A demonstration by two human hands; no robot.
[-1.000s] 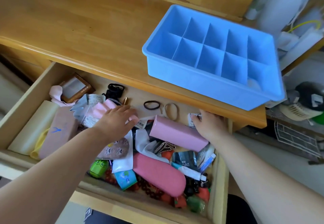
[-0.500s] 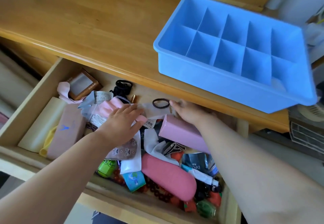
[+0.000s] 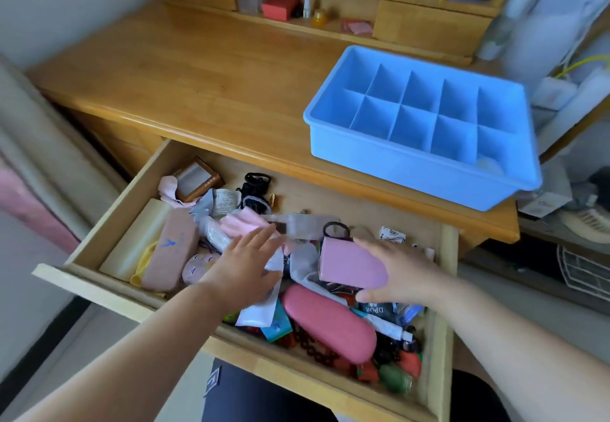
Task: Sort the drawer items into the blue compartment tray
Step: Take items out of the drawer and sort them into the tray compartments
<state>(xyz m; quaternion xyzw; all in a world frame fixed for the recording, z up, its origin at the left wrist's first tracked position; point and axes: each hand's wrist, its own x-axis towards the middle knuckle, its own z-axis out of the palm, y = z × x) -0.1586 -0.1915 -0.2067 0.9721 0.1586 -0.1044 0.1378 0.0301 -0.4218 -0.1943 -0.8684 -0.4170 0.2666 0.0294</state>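
While your right hand (image 3: 401, 269) wraps its grip around the pale pink case (image 3: 350, 264), long axis pointing left-right in the drawer (image 3: 444, 322), the blue compartment tray (image 3: 412, 164) waits up-right on the bench (image 3: 204, 84); your left hand (image 3: 246, 263) rests flat, fingers spread.

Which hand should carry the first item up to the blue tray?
Right. The right hand already grips the light pink case, and the blue tray sits on the desktop on that side. The left hand lies flat on the clutter, holding nothing, farther from the tray.
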